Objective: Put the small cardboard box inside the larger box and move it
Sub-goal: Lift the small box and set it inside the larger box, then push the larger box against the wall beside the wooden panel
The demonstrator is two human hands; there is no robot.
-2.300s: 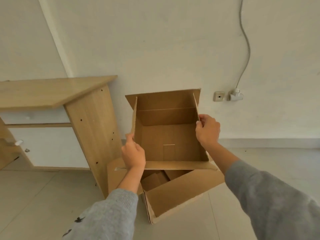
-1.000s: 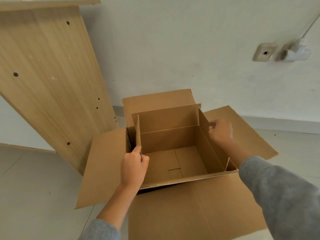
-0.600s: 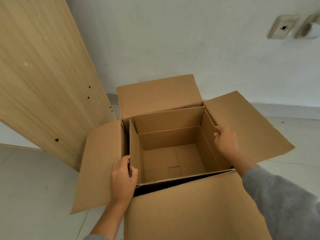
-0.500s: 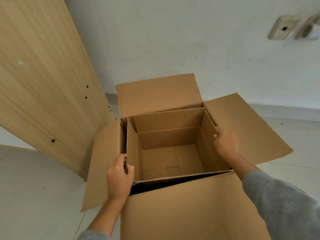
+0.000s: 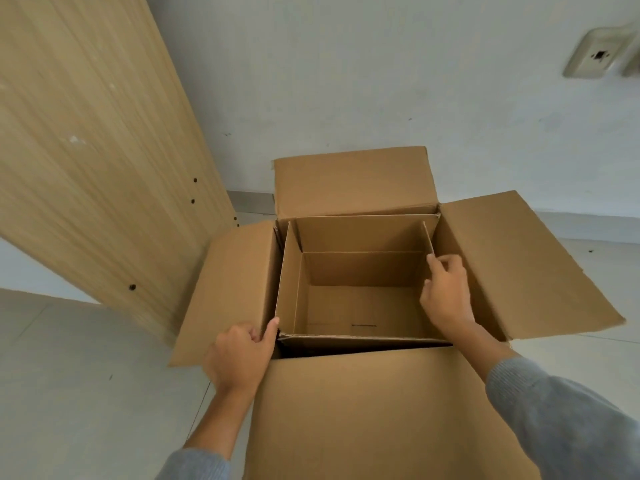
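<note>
The small cardboard box (image 5: 360, 268), open and empty, sits sunk inside the larger box (image 5: 356, 410), whose four flaps are spread outward. My left hand (image 5: 240, 358) pinches the small box's near left corner, thumb on the inner side. On the right, my right hand (image 5: 446, 296) grips the upright right flap of the small box from inside. A dark gap shows between the two boxes along the near side.
A light wooden desk side panel (image 5: 93, 161) leans close on the left, next to the larger box's left flap. The white wall stands just behind the boxes, with a socket (image 5: 595, 57) high on the right. Pale floor tiles (image 5: 69, 393) surround the boxes.
The small box has gone down from held in the air into the larger box and has sunk lower. My left hand slid toward the near corner; the view has moved closer.
</note>
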